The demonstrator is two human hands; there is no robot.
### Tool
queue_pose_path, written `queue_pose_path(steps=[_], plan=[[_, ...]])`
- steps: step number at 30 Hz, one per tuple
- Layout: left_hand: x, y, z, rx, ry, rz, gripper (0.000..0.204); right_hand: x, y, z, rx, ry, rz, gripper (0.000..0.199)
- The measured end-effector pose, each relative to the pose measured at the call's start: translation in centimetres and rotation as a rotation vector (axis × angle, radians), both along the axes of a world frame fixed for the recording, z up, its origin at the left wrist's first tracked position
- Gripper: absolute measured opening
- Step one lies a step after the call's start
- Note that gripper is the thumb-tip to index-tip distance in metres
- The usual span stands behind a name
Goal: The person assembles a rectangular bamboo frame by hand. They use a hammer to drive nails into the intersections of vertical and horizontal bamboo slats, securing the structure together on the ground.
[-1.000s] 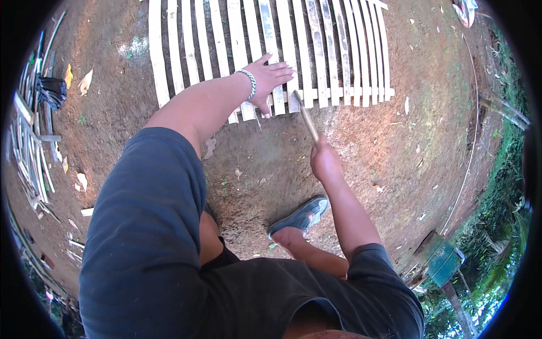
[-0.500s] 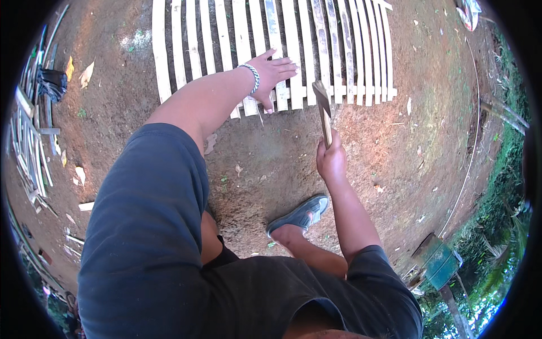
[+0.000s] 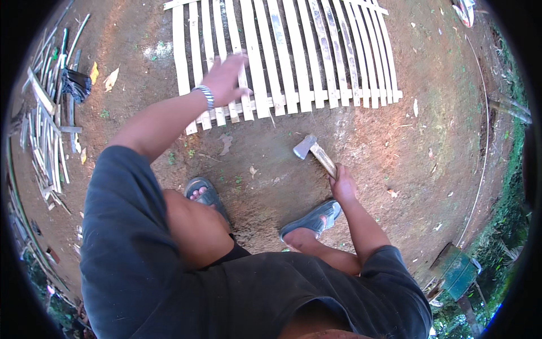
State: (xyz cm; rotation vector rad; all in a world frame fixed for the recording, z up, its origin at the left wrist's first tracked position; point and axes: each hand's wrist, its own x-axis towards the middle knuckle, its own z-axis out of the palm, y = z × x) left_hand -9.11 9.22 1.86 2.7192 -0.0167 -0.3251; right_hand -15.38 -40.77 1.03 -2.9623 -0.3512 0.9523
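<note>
A panel of pale wooden slats [image 3: 303, 68], fixed side by side across crosspieces, lies on the ground in front of me. Over its left part is my left hand [image 3: 227, 82], slightly blurred, fingers apart and holding nothing; I cannot tell whether it touches the slats. My right hand [image 3: 343, 183] grips a small hatchet [image 3: 322, 158] by its wooden handle. The hatchet's metal head points up and left, between the panel's near edge and my feet. A braided bracelet [image 3: 206, 97] circles my left wrist.
Loose thin wood strips [image 3: 48, 133] are heaped at the left, with a black plastic bag [image 3: 76, 85] among them. A green box-like object [image 3: 456, 272] stands at the lower right. Grass [image 3: 505, 209] borders the bare earth on the right. My sandalled feet [image 3: 313, 221] are below the panel.
My left hand has moved left along the slats. My right hand has lowered the hatchet toward me, and its head now turns left. My left foot has come into view.
</note>
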Motion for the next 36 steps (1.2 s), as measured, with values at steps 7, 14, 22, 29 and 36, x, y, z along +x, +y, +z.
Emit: queue_pose_path(steps=[7,14,22,29,36], plan=[[-10.7,11.4,-9.5,-0.506,0.307,0.854,0.058,-0.2,6.4,-0.6,0.285,-0.22,0.155,0.065],[-11.0,9.2,-7.1,-0.687,0.32,0.954,0.039,0.8,15.3,-1.4,0.283,-0.164,0.278,0.058],[-11.9,10.3,-2.5,-0.93,0.268,0.946,0.034,-1.3,24.7,-1.4,0.285,-0.08,0.613,0.064],[-11.8,8.6,3.9,-0.988,0.204,0.964,0.032,4.0,30.8,-1.4,0.218,0.181,0.515,0.055],[-11.8,8.6,5.6,-1.053,0.168,0.98,0.024,6.4,29.4,-6.0,0.529,0.056,0.185,0.051]])
